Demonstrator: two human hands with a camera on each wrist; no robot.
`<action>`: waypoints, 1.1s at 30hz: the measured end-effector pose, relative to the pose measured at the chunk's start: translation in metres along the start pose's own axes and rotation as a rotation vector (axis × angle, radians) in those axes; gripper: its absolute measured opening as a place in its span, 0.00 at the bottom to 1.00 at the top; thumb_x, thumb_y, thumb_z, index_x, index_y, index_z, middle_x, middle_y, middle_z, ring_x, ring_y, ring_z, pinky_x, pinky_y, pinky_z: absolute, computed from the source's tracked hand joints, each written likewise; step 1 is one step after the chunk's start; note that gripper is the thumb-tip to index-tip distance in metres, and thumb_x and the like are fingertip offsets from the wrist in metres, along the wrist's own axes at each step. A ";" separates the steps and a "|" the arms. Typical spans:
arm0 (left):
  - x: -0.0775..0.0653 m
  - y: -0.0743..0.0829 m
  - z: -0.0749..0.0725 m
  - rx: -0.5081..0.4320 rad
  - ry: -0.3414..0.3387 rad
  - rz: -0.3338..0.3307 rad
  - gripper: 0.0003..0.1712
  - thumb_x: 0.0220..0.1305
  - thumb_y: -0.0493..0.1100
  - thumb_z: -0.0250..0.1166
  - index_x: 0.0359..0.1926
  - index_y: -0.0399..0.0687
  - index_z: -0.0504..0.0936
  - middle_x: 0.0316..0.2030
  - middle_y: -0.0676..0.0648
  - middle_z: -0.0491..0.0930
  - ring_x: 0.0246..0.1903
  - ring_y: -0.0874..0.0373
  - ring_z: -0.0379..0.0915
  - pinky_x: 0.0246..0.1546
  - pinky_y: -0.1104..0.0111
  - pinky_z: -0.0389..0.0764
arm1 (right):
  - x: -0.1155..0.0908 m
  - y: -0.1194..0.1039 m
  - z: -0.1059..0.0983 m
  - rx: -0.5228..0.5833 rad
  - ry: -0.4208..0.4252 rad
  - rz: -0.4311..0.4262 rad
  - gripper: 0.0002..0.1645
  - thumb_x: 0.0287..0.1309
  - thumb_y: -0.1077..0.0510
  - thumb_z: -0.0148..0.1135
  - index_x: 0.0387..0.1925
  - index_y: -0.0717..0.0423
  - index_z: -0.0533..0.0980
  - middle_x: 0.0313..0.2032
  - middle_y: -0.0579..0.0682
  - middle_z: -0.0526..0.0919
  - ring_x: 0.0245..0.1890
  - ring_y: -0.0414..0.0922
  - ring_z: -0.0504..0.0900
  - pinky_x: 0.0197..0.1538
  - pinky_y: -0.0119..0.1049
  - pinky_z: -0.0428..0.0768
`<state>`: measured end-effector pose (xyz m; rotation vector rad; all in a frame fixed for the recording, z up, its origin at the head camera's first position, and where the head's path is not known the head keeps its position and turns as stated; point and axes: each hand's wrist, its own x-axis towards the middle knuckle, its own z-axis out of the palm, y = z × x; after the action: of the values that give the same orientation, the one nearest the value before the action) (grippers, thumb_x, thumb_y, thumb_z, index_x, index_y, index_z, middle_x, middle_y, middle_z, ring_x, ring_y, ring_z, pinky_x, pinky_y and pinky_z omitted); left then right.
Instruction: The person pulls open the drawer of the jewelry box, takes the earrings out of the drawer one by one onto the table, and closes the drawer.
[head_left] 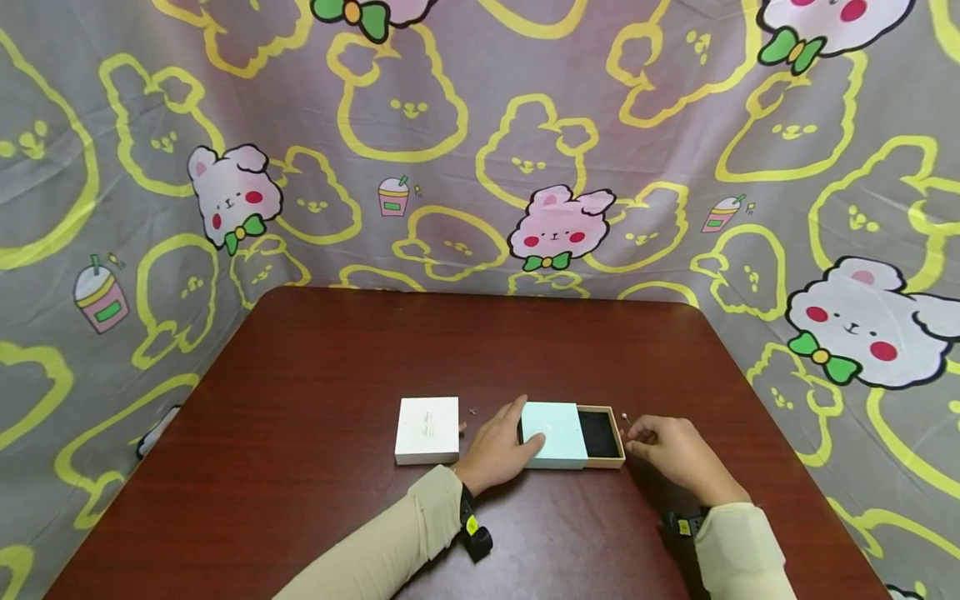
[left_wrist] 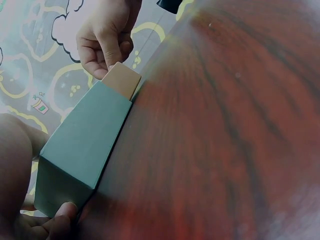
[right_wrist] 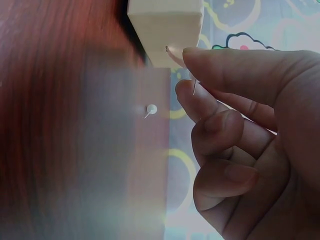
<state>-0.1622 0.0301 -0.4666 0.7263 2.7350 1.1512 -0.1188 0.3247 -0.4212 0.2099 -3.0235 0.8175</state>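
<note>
My left hand [head_left: 497, 446] grips the light blue sleeve [head_left: 551, 435] of a small drawer box at its left end. The box's tan drawer [head_left: 615, 437] sticks partly out of the right side, showing a black lining [head_left: 598, 435]. At the drawer's outer end, my right hand [head_left: 675, 454] pinches a short ribbon pull [right_wrist: 174, 56] between thumb and forefinger. Its other fingers are curled. A pearl-headed stud earring [right_wrist: 151, 109] lies on the table close to the right hand. The fingertips of my left hand are partly hidden behind the sleeve in the head view.
Left of my left hand lies a white box [head_left: 427, 429] with small lettering and a ribbon tab [head_left: 462, 427] on its right side. A tiny shiny item [head_left: 472, 411] rests between the boxes. Patterned cloth [head_left: 465, 167] surrounds the dark red wooden table [head_left: 450, 342].
</note>
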 end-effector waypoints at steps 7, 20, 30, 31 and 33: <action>0.001 -0.001 0.000 0.002 0.003 0.006 0.43 0.69 0.62 0.52 0.75 0.45 0.54 0.70 0.42 0.61 0.65 0.46 0.63 0.61 0.53 0.66 | 0.000 0.002 0.000 -0.001 -0.001 0.009 0.06 0.53 0.61 0.71 0.28 0.47 0.81 0.25 0.39 0.80 0.27 0.39 0.77 0.31 0.37 0.75; 0.001 0.000 0.000 -0.010 -0.004 0.002 0.43 0.69 0.62 0.52 0.75 0.45 0.53 0.70 0.42 0.61 0.65 0.46 0.62 0.61 0.53 0.65 | 0.000 0.007 0.001 -0.022 -0.015 0.044 0.07 0.53 0.62 0.71 0.28 0.46 0.80 0.24 0.40 0.79 0.26 0.41 0.75 0.31 0.39 0.73; 0.000 -0.001 0.000 -0.009 0.001 0.008 0.42 0.69 0.61 0.53 0.75 0.44 0.54 0.70 0.42 0.61 0.65 0.46 0.62 0.61 0.53 0.65 | 0.001 0.010 0.003 -0.011 -0.025 0.077 0.07 0.53 0.62 0.71 0.28 0.47 0.80 0.24 0.41 0.79 0.26 0.42 0.74 0.31 0.39 0.73; 0.000 -0.001 -0.001 -0.011 0.000 0.009 0.42 0.69 0.61 0.53 0.75 0.44 0.54 0.70 0.42 0.61 0.65 0.46 0.62 0.61 0.53 0.65 | 0.001 0.010 0.003 -0.011 -0.027 0.078 0.07 0.53 0.62 0.71 0.28 0.47 0.80 0.24 0.41 0.79 0.26 0.42 0.74 0.31 0.39 0.73; 0.000 -0.001 -0.001 -0.015 -0.002 0.008 0.42 0.70 0.61 0.53 0.75 0.44 0.53 0.70 0.43 0.61 0.65 0.46 0.62 0.61 0.53 0.65 | 0.001 0.010 0.004 -0.011 -0.030 0.081 0.07 0.53 0.61 0.72 0.27 0.47 0.80 0.24 0.41 0.79 0.26 0.41 0.74 0.31 0.39 0.73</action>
<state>-0.1624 0.0290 -0.4665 0.7374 2.7218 1.1706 -0.1210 0.3316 -0.4297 0.1014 -3.0821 0.8102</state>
